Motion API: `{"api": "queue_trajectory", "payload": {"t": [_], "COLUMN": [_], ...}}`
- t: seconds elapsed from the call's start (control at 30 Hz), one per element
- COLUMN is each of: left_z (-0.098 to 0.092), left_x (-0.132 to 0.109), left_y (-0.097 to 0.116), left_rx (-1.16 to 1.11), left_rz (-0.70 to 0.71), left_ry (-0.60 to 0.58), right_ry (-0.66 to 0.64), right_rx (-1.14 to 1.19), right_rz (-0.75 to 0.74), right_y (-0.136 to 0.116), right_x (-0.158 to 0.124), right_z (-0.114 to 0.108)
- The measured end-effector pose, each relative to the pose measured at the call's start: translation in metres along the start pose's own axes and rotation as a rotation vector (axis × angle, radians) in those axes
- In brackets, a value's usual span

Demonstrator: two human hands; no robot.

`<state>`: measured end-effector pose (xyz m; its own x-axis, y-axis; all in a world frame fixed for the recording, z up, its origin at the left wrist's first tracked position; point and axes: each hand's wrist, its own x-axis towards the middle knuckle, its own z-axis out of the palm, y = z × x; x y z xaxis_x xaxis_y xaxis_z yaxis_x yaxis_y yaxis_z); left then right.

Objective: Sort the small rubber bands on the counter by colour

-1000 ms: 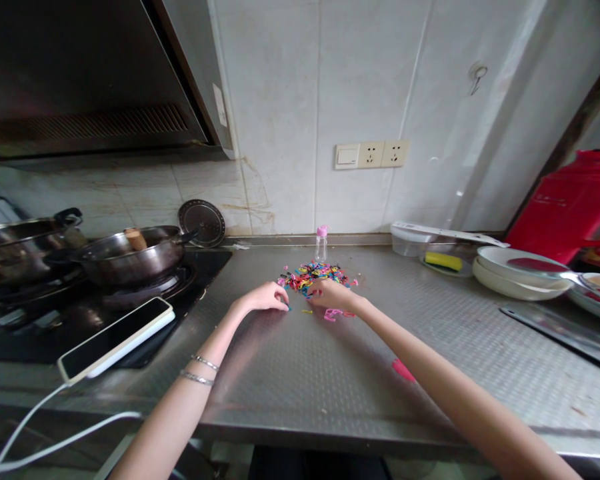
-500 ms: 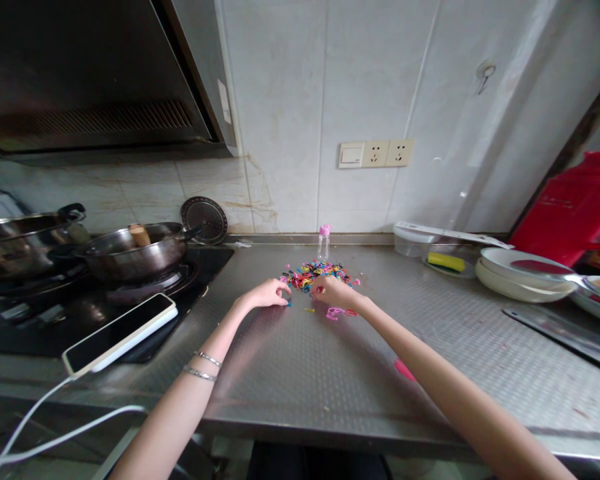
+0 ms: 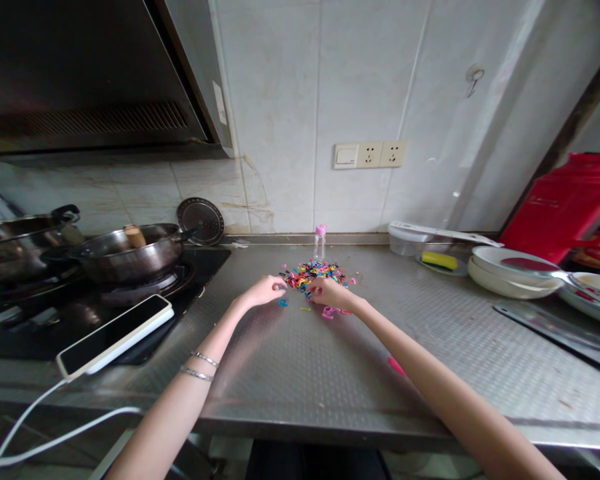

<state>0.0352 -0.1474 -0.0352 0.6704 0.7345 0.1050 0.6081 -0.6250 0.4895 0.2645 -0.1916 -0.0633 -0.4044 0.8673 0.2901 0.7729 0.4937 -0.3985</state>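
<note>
A heap of small, multicoloured rubber bands (image 3: 307, 275) lies on the steel counter. Just left of it hovers my left hand (image 3: 266, 291), its fingers curved and apart with nothing visible between them. A small group of blue rubber bands (image 3: 283, 303) rests below those fingertips. My right hand (image 3: 329, 292) is at the heap's front right edge, fingers curled down and drawn together among the bands; what they pinch is too small to make out. Pink rubber bands (image 3: 329, 312) and a yellow one (image 3: 305, 309) lie in front. Behind the heap stands a clear bottle (image 3: 320, 248) with a pink cap.
On the left, a phone (image 3: 115, 335) with a white cable lies by the stove's pans (image 3: 125, 252). To the right are a plastic tub (image 3: 407, 241), a yellow sponge (image 3: 439, 260), stacked white bowls (image 3: 510, 283), a knife (image 3: 555, 337) and a red thermos (image 3: 555, 207).
My left hand has come up off the blue rubber bands, which now show loose on the counter. My right hand stays at the heap's edge with its fingers slightly shifted. The view has turned slightly.
</note>
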Motion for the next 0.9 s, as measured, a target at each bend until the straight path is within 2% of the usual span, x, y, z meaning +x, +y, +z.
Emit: {"api": "queue_trajectory", "payload": {"t": [0.2,0.33,0.47,0.6,0.77,0.9], "left_z": [0.0,0.001,0.003,0.008,0.018,0.028], "left_x": [-0.001,-0.001,0.0,0.002,0.001,0.002], "left_y": [0.001,0.001,0.0,0.0,0.015,0.032], "left_rx": [0.002,0.018,0.034,0.061,0.173,0.243], "left_rz": [-0.024,-0.015,0.012,0.024,-0.052,-0.024], "left_ry": [0.016,0.035,0.049,0.077,0.191,0.19], "right_ry": [-0.016,0.019,0.041,-0.026,-0.077,0.037], "right_rx": [-0.006,0.071,0.172,0.227,0.318,0.267], "right_rz": [-0.013,0.04,0.096,0.106,0.159,0.172], "right_y": [-0.006,-0.007,-0.001,0.012,0.025,0.036], "right_x": [0.006,0.004,-0.005,-0.022,-0.039,-0.045], "right_z": [0.0,-0.008,-0.02,-0.031,-0.032,-0.033]}}
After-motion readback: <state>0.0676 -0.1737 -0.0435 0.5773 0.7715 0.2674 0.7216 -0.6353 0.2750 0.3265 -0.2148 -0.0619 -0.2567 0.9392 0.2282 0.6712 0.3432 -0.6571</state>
